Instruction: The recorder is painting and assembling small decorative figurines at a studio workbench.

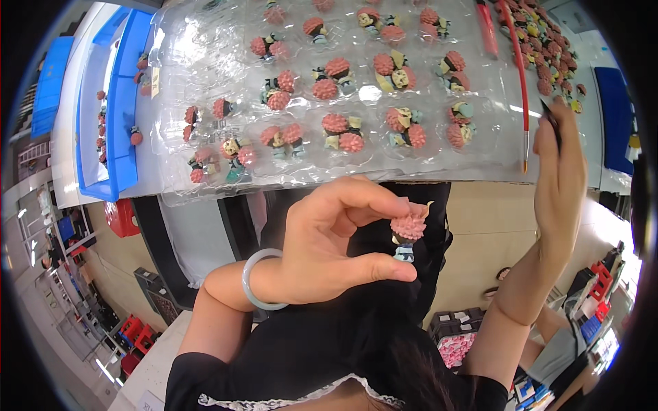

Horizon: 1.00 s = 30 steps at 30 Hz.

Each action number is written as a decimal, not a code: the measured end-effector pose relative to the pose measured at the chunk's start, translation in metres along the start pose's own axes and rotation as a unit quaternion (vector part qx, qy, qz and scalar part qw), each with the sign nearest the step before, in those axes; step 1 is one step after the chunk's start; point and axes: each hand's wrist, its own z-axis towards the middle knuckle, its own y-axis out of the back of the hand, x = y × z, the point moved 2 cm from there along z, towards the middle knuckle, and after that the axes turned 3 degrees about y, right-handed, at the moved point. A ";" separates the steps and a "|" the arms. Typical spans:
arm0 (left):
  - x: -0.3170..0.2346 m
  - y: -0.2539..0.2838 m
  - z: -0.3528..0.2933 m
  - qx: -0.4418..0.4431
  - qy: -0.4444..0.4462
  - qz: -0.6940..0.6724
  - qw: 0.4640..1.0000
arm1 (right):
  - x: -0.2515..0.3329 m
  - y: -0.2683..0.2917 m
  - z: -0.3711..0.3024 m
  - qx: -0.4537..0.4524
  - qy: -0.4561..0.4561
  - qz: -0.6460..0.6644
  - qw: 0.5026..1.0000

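Small figurine (408,230) with knobbly pink hair is in the left hand (319,236), at the fingertips: index finger above at the hair, thumb below at the feet. Fingers closed on it in a pinch, figurine roughly upright, head up, held in front of the desk (593,133) edge and apart from the clear plastic tray (199,65). Light bangle (247,281) on the left wrist.

Right hand (563,154) is raised at the right, fingers gripping a slim dark tool (554,129), tip end just beside the heap of loose pink figures (545,55). Tray figures (336,123) lie mostly in small groups. Red-handled brush (518,79) and pink tube (487,31) are between tray and heap. Blue bin (125,130) with more figures at left.

Hard to make out: top of the held figurine partly covered by the fingertips, face not visible; small yellowish bit sticking up beside its hair, unclear what. Tool's kind can't be told, lower part hidden in the hand. Heap and tray cut off at the top; glare on the plastic blurs some figures.
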 end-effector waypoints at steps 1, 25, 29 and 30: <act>0.000 0.000 0.000 0.016 -0.002 0.000 1.000 | 0.011 0.005 -0.012 -0.003 0.000 0.060 0.998; -0.003 0.007 -0.012 0.027 0.063 -0.069 0.995 | 0.078 0.003 -0.048 0.132 0.376 -0.104 0.911; -0.003 0.005 -0.011 -0.008 0.053 -0.080 0.995 | 0.079 0.003 -0.048 0.141 0.375 -0.115 0.909; -0.003 0.005 -0.011 -0.005 0.054 -0.076 0.996 | 0.080 0.003 -0.048 0.138 0.381 -0.119 0.906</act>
